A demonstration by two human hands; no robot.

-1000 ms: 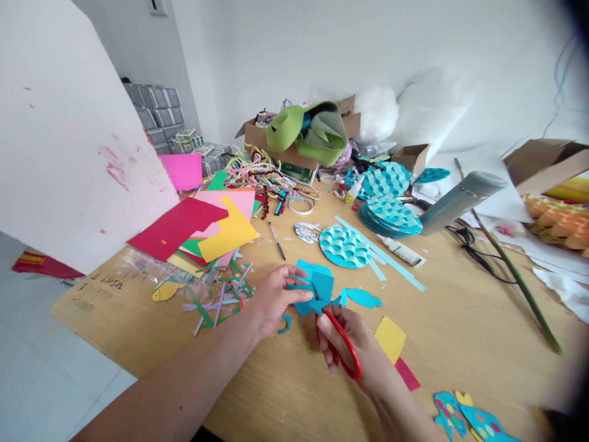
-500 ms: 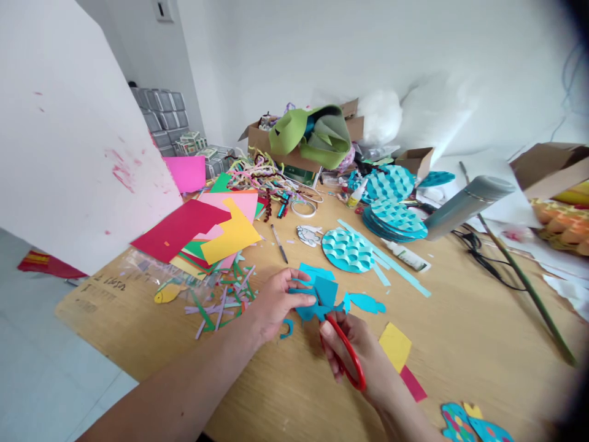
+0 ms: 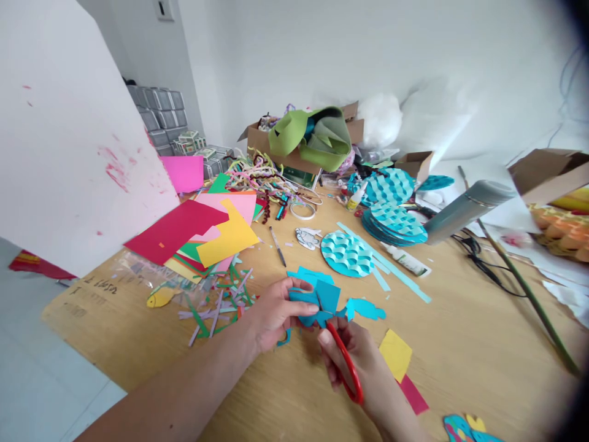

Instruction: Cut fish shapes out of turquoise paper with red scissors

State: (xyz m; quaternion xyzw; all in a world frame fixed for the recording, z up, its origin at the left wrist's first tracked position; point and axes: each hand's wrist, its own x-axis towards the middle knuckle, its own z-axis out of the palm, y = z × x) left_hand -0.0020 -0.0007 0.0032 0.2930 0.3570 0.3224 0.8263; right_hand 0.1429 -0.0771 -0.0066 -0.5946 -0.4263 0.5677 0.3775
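My left hand [image 3: 276, 310] pinches a piece of blue paper [image 3: 322, 298] just above the wooden table [image 3: 460, 344]. My right hand [image 3: 356, 362] is closed round red-handled scissors [image 3: 346, 362], whose blades reach into the blue paper from below. A blue paper cut-out [image 3: 365, 308] lies right of the paper. A small blue curl [image 3: 286, 336] lies under my left hand. A yellow paper piece [image 3: 394, 353] and a red piece [image 3: 414, 396] lie right of my right hand.
A stack of coloured sheets [image 3: 207, 230], paper strips [image 3: 216, 301], a yellow paper fish [image 3: 159, 298], a pen [image 3: 277, 245], blue patterned discs [image 3: 347, 253], a glue tube [image 3: 407, 259], a grey bottle [image 3: 464, 209], cardboard boxes [image 3: 547, 169] and a white board [image 3: 64, 147] surround the hands.
Both hands stay on the blue paper, which has turned slightly in my left fingers while the scissors have worked a little further in. The view has shifted a bit.
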